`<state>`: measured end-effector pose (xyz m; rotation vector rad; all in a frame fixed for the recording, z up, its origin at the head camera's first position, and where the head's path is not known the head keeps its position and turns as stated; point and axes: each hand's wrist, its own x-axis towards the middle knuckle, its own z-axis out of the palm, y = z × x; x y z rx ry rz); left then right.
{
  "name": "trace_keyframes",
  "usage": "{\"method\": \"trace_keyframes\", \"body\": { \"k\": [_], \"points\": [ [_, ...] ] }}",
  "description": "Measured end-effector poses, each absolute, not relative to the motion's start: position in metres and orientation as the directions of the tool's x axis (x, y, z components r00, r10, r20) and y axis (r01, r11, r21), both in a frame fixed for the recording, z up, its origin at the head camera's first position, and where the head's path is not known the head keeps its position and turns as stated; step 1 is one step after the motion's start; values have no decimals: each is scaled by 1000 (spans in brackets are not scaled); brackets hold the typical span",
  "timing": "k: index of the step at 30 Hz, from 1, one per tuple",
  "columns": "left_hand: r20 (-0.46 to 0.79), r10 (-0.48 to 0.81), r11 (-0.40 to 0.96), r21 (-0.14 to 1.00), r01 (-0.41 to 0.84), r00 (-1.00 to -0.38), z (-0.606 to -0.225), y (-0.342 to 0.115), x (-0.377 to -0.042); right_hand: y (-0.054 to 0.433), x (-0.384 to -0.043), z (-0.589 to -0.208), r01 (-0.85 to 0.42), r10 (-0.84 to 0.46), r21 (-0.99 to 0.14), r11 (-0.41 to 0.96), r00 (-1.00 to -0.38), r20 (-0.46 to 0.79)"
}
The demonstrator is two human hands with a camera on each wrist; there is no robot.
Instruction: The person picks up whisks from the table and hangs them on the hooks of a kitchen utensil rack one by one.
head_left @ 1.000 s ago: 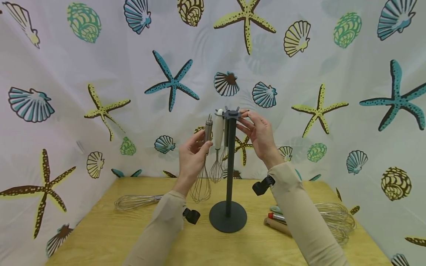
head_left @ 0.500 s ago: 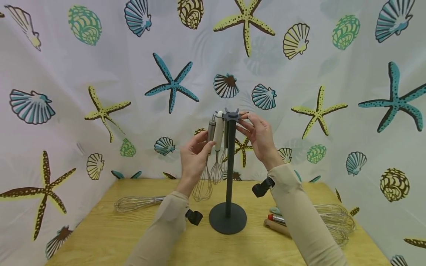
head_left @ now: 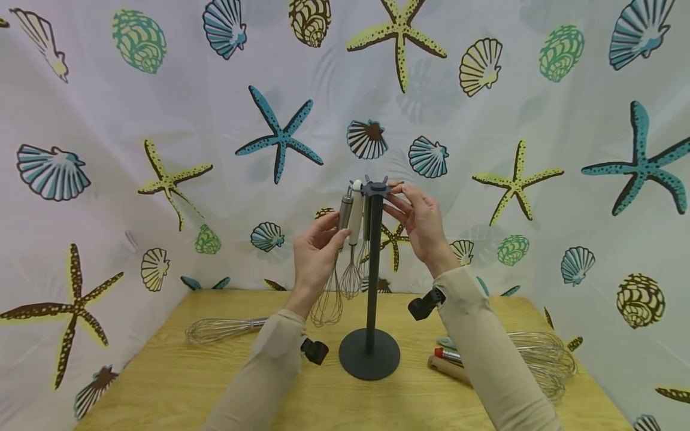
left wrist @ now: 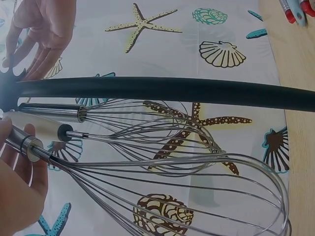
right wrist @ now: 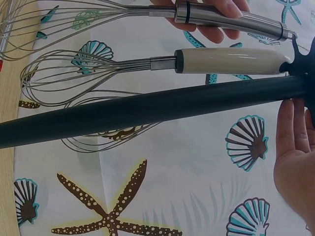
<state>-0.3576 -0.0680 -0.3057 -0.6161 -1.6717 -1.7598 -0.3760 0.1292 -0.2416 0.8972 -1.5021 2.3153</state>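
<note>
A dark utensil stand (head_left: 373,269) with a round base and a hooked top rises from the table. My left hand (head_left: 315,257) grips a steel-handled balloon whisk (head_left: 345,211) between thumb and fingers, its wires pointing down. In the right wrist view that whisk's end loop (right wrist: 291,35) lies at a hook tip; whether its weight hangs there I cannot tell. Beside it hang a cream-handled whisk (right wrist: 226,61) and a whisk with a shiny handle (left wrist: 54,111). My right hand (head_left: 423,221) holds the stand's top from the right, fingers (right wrist: 286,125) against the hooked head.
A wire whisk (head_left: 223,329) lies on the wooden table (head_left: 162,383) at left, its handle end behind my left arm. On the right, several whisks (head_left: 544,356) lie piled, partly hidden by my right sleeve. A shell-patterned curtain (head_left: 323,90) encloses the back and sides.
My left hand has moved the steel-handled whisk slightly right, bringing its loop from beside the stand's top to a hook. My right hand stays in place on the stand.
</note>
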Motion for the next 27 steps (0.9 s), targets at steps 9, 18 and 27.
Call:
{"method": "trace_keyframes", "body": {
  "k": [9, 18, 27],
  "points": [
    [690, -91, -35, 719, 694, -718, -305, -63, -359, 130, -376, -241, -505, -124, -741, -444, -784, 608],
    [672, -98, -47, 733, 678, -734, -306, -58, -362, 130, -377, -241, -504, -126, -741, -443, -783, 609],
    [657, -86, -74, 745, 662, -749, -308, -55, -363, 134, -378, -238, -484, -157, -764, -427, -792, 590]
  ]
}}
